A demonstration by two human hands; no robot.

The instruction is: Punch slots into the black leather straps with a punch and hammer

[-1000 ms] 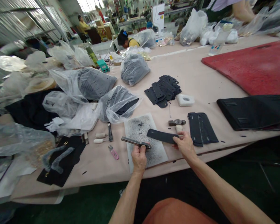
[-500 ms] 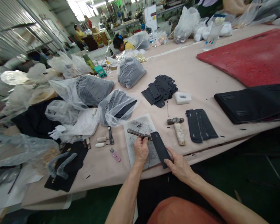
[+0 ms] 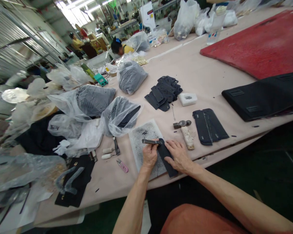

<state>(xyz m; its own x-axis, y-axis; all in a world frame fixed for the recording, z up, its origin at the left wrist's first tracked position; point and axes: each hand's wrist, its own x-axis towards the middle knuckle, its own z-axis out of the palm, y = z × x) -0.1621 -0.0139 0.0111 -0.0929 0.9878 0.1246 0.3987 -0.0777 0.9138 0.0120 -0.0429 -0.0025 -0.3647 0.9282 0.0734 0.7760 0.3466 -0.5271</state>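
Observation:
My left hand (image 3: 149, 156) is closed around a metal punch (image 3: 151, 141), a bar-shaped tool held tilted with one end at the top of a black strip (image 3: 166, 159). The strip lies on a speckled white board (image 3: 139, 137) near the table edge. Over the strip's right side, my right hand (image 3: 179, 157) rests flat with its fingers spread. A ball-peen hammer (image 3: 187, 136) with a wrapped handle lies to the right of that hand. Beside the hammer are flat black pieces (image 3: 207, 126). Small dark offcuts (image 3: 145, 133) are scattered on the board.
Behind are a pile of black pieces (image 3: 164, 92), a white block (image 3: 188, 99) and plastic bags (image 3: 120, 115). Pink snips (image 3: 122, 165) and white-handled tools (image 3: 109, 152) lie left. A red board (image 3: 258, 42) and folded black material (image 3: 263, 97) lie right. A person (image 3: 122, 47) sits across the table.
My right hand has let go of the strip's near end and now lies flat on it. The strip has come down onto the board, and the punch has shifted right over its top end.

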